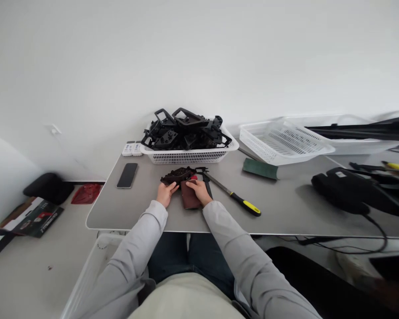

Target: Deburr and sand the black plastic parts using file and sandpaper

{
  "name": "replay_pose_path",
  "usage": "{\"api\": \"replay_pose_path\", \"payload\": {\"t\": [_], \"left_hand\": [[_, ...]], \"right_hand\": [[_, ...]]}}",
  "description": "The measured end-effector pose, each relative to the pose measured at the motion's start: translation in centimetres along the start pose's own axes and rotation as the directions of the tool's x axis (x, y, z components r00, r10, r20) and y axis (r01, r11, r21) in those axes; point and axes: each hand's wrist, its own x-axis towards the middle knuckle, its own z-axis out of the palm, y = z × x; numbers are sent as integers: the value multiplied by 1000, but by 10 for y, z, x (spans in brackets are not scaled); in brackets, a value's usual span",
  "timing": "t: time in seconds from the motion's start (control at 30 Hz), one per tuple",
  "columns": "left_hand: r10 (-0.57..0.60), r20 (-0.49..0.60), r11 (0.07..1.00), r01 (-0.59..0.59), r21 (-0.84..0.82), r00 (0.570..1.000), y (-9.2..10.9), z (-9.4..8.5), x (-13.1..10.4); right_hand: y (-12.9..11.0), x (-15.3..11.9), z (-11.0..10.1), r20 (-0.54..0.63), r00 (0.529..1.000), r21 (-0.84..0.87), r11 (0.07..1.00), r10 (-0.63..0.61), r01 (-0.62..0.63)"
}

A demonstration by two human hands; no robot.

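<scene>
My left hand [166, 193] grips the near left side of a black plastic part [177, 175] on the table. My right hand [200, 191] holds a reddish-brown sheet of sandpaper [189, 197], thumb on top, against the right side of that part. A small red item [194, 177] shows just behind the sheet. Right of my right hand lie a black caliper [206, 179] and a file with a black and yellow handle [246, 205]. Behind the part stands a white basket [189, 157] heaped with black plastic parts [186, 129].
A phone [127, 175] and small white boxes [132, 149] are at the left. Rightward lie a green sheet [260, 169], a white basket [285, 155] and a black padded item [345, 190] with a cable. The table's front edge [186, 231] runs before my body.
</scene>
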Motion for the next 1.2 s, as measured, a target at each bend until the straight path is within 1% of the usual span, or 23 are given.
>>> {"api": "replay_pose_path", "payload": {"t": [0.1, 0.3, 0.47, 0.63, 0.83, 1.07, 1.2], "left_hand": [[41, -37, 999, -41, -3, 998, -2, 0, 3], [62, -6, 998, -62, 27, 998, -5, -2, 7], [73, -31, 994, -70, 88, 997, -7, -2, 8], [68, -34, 994, -65, 84, 997, -7, -2, 6], [88, -25, 994, -86, 72, 996, -6, -2, 1], [106, -6, 993, -105, 56, 994, -8, -3, 1], [106, -29, 994, -105, 35, 994, -8, -3, 2]], "right_hand": [[1, 1, 1, 20, 1000, -23, 1000, -19, 19], [4, 4, 2, 57, 998, -42, 998, -37, 40], [5, 5, 1, 72, 997, -28, 999, -24, 26], [4, 5, 2, 55, 998, -9, 1000, -7, 8], [3, 0, 5, 100, 995, -9, 1000, -3, 4], [4, -2, 5, 103, 995, 4, 1000, -10, 10], [5, -1, 6, 58, 998, 23, 1000, -5, 4]]}}
